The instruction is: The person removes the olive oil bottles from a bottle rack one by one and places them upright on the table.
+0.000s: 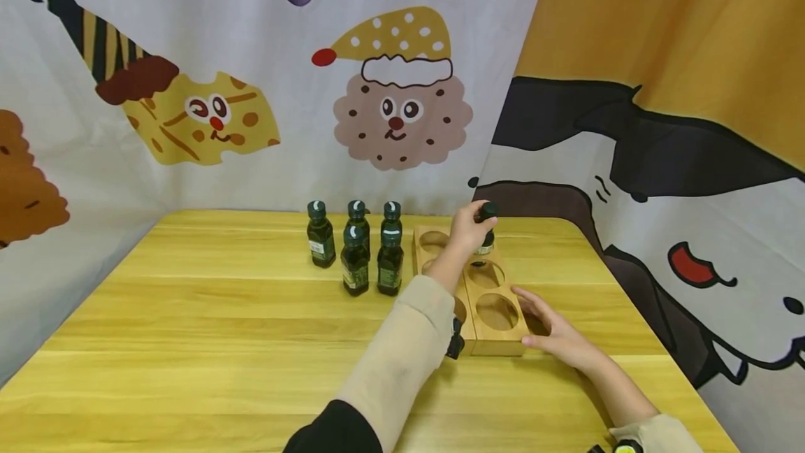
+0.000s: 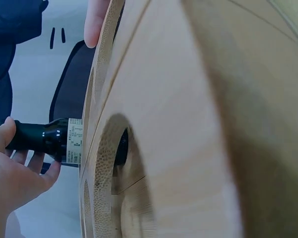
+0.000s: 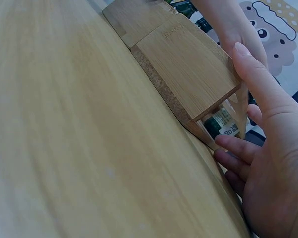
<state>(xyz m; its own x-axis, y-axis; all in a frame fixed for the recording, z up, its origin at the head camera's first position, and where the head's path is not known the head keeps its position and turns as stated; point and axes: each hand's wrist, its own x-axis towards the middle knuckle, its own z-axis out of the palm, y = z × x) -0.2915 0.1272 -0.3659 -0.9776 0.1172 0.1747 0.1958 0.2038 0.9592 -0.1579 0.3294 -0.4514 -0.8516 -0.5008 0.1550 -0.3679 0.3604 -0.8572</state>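
In the head view my left hand (image 1: 468, 231) reaches across the wooden rack (image 1: 497, 347) and grips the dark cap of a small green bottle (image 1: 486, 247) at the rack's far right. In the left wrist view this bottle (image 2: 74, 141) stands in a round hole, its pale label partly above the rim. Its lower part (image 3: 222, 124) shows through the rack's open side in the right wrist view. My right hand (image 1: 562, 338) rests against the rack's near right corner, thumb and fingers spread and fairly straight. The nearer right-hand holes hold nothing; my left forearm hides part of the left row.
Several similar dark green bottles (image 1: 355, 264) stand upright on the wooden table (image 1: 220, 341), left of the rack. Behind the table hangs a curtain (image 1: 251, 33) printed with cartoon food figures.
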